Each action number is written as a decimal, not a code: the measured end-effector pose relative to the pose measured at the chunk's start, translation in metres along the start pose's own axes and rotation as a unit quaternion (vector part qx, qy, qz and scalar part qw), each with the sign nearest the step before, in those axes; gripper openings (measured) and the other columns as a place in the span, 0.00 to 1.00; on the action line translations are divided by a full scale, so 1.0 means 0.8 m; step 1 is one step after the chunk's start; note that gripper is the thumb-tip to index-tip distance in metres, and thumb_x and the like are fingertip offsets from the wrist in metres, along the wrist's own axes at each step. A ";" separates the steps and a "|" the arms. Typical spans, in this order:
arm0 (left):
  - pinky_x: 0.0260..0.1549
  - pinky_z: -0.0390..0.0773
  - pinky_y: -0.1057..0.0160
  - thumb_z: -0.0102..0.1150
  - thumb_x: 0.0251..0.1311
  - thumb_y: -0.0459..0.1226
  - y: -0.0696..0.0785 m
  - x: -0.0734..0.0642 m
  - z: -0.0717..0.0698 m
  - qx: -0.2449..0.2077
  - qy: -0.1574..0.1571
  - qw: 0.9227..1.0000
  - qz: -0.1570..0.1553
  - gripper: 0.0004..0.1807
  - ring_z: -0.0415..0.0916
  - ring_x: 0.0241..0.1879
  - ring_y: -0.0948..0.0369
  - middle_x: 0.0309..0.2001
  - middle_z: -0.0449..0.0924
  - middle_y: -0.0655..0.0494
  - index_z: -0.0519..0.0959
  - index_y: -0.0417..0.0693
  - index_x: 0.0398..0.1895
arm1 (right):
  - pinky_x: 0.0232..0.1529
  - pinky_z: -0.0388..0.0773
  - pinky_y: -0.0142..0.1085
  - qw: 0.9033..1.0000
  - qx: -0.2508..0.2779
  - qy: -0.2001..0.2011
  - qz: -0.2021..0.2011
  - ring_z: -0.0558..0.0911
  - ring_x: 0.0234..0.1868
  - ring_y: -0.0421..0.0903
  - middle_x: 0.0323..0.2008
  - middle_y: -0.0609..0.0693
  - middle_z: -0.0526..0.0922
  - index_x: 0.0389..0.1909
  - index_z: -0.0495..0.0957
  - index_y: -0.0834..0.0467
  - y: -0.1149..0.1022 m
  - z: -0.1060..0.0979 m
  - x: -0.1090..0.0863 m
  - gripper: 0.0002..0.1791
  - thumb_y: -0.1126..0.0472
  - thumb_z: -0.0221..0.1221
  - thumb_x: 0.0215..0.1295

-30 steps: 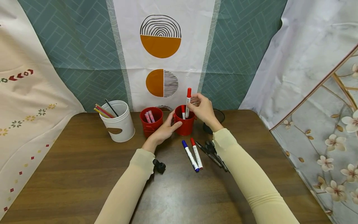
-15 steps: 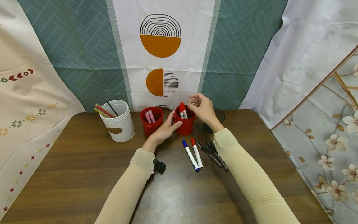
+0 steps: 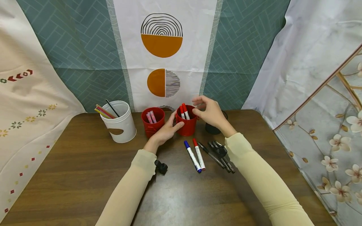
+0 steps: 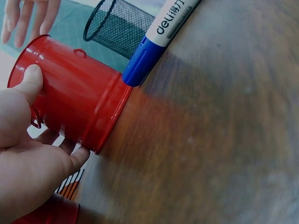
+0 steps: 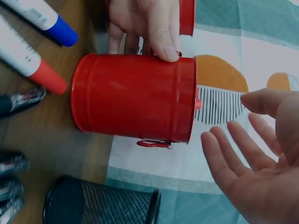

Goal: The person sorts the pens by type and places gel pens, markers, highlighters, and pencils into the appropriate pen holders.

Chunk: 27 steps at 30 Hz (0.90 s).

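My left hand [image 3: 163, 134] grips the right-hand red bucket [image 3: 187, 128], thumb on its near side and fingers round the back. In that bucket two red-capped markers [image 3: 186, 115] lean side by side, caps up. My right hand [image 3: 211, 113] hovers by the bucket's right rim with its fingers loosely spread. Seen from the right wrist, that hand [image 5: 261, 154] is bare, a gap parting its fingertips from the bucket mouth. A blue marker [image 3: 193, 157] and a red marker [image 3: 199, 154] lie on the table in front of the bucket.
Several black pens [image 3: 210, 154] lie right of the markers. Behind them stands a black mesh pen holder [image 4: 122, 35]. Left of the gripped bucket are a second red bucket [image 3: 150, 128] with pink-and-white sticks and a white bucket [image 3: 124, 130] holding pencils. A curtain backs the table [image 3: 85, 175].
The right hand lowered a red marker into the gripped bucket, let it go and drew back to the right with fingers opening. The left hand kept its grip on the bucket.
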State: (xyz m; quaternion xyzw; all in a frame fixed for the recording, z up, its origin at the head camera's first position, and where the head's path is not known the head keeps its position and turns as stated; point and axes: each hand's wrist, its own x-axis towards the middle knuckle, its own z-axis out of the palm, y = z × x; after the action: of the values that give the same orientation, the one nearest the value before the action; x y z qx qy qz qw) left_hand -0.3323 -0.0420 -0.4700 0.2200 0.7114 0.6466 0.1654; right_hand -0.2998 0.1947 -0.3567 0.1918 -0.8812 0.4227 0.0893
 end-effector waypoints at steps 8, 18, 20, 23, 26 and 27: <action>0.81 0.48 0.41 0.56 0.79 0.47 0.000 0.001 -0.001 -0.005 -0.005 1.000 0.006 0.45 0.41 0.85 0.54 0.87 0.41 0.58 0.40 0.71 0.88 | 0.50 0.87 0.52 0.996 -0.067 -0.054 -0.011 0.88 0.51 0.59 0.59 0.62 0.83 0.65 0.78 0.62 -0.013 -0.004 -0.031 0.23 0.64 0.67 0.71; 0.81 0.50 0.43 0.56 0.80 0.47 0.001 0.002 -0.001 -0.009 -0.005 1.000 0.003 0.45 0.41 0.85 0.55 0.87 0.41 0.59 0.40 0.71 0.88 | 0.48 0.86 0.51 0.988 -0.116 -0.100 0.005 0.85 0.49 0.61 0.55 0.64 0.83 0.64 0.78 0.65 -0.018 0.012 -0.072 0.25 0.62 0.69 0.68; 0.81 0.49 0.43 0.56 0.80 0.47 0.001 0.001 -0.001 -0.008 -0.004 1.000 0.003 0.45 0.41 0.85 0.55 0.87 0.42 0.59 0.40 0.71 0.88 | 0.47 0.86 0.50 0.987 -0.120 -0.110 0.008 0.85 0.48 0.61 0.55 0.64 0.83 0.63 0.78 0.65 -0.017 0.017 -0.080 0.26 0.62 0.70 0.68; 0.82 0.49 0.43 0.56 0.80 0.48 0.001 0.000 -0.001 -0.007 -0.004 1.000 0.003 0.45 0.42 0.85 0.56 0.87 0.42 0.59 0.41 0.70 0.88 | 0.44 0.86 0.47 0.984 -0.126 -0.125 0.016 0.85 0.45 0.59 0.54 0.63 0.82 0.63 0.78 0.64 -0.017 0.025 -0.091 0.26 0.61 0.70 0.67; 0.82 0.48 0.43 0.56 0.79 0.48 0.000 0.000 -0.001 -0.002 -0.002 1.000 0.001 0.45 0.42 0.85 0.56 0.87 0.42 0.59 0.41 0.69 0.88 | 0.44 0.86 0.45 0.980 -0.132 -0.144 0.028 0.84 0.46 0.57 0.55 0.63 0.81 0.64 0.78 0.64 -0.016 0.035 -0.101 0.27 0.60 0.71 0.67; 0.82 0.48 0.43 0.56 0.79 0.49 0.000 0.000 0.000 -0.001 -0.001 1.000 0.001 0.45 0.42 0.85 0.56 0.87 0.43 0.59 0.41 0.69 0.88 | 0.44 0.86 0.46 0.979 -0.133 -0.149 0.033 0.83 0.46 0.56 0.55 0.63 0.81 0.64 0.77 0.64 -0.017 0.039 -0.104 0.27 0.60 0.71 0.67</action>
State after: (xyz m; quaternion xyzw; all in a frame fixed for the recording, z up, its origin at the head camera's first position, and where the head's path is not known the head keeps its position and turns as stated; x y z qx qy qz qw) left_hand -0.3326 -0.0422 -0.4698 0.2211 0.7102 0.6473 0.1663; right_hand -0.2183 0.1848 -0.3931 0.2101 -0.9389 0.2706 -0.0324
